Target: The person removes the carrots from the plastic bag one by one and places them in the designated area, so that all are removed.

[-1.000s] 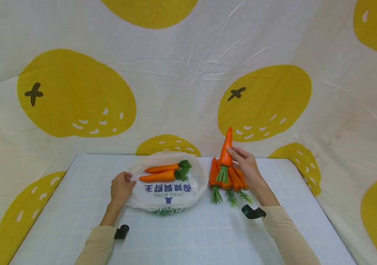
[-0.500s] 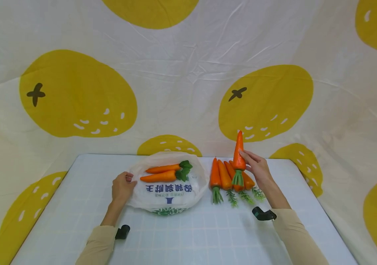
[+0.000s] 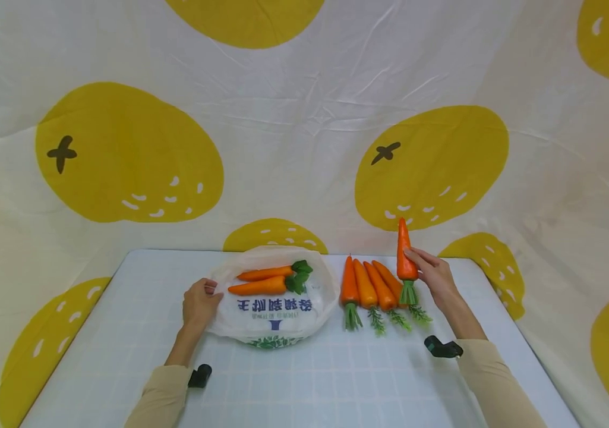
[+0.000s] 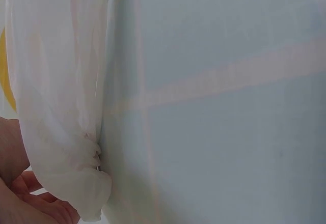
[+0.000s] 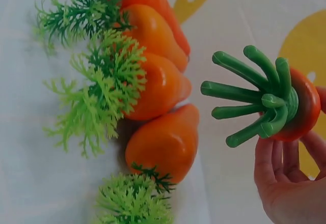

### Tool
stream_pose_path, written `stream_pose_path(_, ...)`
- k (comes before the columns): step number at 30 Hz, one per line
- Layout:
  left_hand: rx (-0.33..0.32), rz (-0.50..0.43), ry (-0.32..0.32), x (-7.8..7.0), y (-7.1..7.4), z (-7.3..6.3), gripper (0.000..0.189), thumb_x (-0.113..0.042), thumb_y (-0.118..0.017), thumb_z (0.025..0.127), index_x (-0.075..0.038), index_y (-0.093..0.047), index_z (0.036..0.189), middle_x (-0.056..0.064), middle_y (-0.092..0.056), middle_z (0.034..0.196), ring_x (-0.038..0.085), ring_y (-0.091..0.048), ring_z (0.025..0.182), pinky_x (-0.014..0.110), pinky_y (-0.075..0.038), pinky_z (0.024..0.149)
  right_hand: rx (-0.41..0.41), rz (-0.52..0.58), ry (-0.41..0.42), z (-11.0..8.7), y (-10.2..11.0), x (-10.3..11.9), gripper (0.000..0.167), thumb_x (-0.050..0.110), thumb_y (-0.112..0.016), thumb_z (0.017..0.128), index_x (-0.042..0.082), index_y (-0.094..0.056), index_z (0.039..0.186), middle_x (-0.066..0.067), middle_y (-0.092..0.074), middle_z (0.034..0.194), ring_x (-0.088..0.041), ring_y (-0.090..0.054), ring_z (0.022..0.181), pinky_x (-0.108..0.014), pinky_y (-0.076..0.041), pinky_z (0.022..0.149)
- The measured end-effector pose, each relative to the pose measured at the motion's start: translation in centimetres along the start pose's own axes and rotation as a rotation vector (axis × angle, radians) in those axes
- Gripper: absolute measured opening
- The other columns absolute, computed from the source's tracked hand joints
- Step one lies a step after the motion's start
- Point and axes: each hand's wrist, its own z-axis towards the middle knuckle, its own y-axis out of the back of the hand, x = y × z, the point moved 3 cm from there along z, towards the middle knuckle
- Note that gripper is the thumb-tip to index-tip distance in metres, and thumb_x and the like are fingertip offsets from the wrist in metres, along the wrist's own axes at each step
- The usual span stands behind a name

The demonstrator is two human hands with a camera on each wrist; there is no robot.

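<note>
The right hand [image 3: 436, 280] pinches a carrot [image 3: 406, 264] point-up above the bench [image 3: 283, 392], toward its far right corner; likely light, stiff and smooth, it is best taken around the body, clear of the green stalks [image 3: 408, 293]. The left hand's [image 3: 199, 304] fingers grip the soft bag [image 3: 321, 300].

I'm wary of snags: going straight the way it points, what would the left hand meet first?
The white bag, whose edge the left hand touches; then probably its carrots, though depth is unclear.
</note>
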Motion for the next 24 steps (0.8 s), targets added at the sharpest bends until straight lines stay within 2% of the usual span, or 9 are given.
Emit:
stream_pose_path(2, 0.002, 0.003, 0.007, 0.1, -0.1, 0.0, 0.025, -0.003, -0.067, 0.095, 0.010, -0.061, 0.115, 0.032, -0.064, 0.111, 0.044, -0.061, 0.099, 0.054, -0.050, 0.090, -0.008, -0.016, -0.008, 0.2, 0.4, -0.3, 0.081, 0.058, -0.065, 0.095, 0.009, -0.043, 0.156, -0.016, -0.041, 0.157, -0.017, -0.049, 0.122, -0.021, -0.045, 0.097)
stream_pose_path(13, -0.016, 0.009, 0.017, 0.4, -0.3, 0.0, 0.024, -0.003, -0.067, 0.095, 0.009, -0.061, 0.115, 0.031, -0.064, 0.111, 0.043, -0.062, 0.098, 0.054, -0.051, 0.090, -0.029, -0.090, -0.029, 1.3, 2.1, -1.8, 0.081, 0.059, -0.062, 0.096, 0.009, -0.040, 0.157, -0.020, -0.037, 0.160, -0.031, -0.042, 0.132, -0.046, -0.035, 0.115)
stream_pose_path(24, -0.010, 0.008, 0.016, 0.3, -0.4, 0.0, 0.023, -0.002, -0.066, 0.096, 0.009, -0.061, 0.116, 0.029, -0.064, 0.109, 0.041, -0.062, 0.098, 0.053, -0.052, 0.091, -0.050, -0.151, -0.076, 2.4, 3.7, -3.7, 0.085, 0.059, -0.064, 0.095, 0.006, -0.040, 0.157, -0.024, -0.036, 0.159, -0.038, -0.038, 0.135, -0.055, -0.028, 0.118)
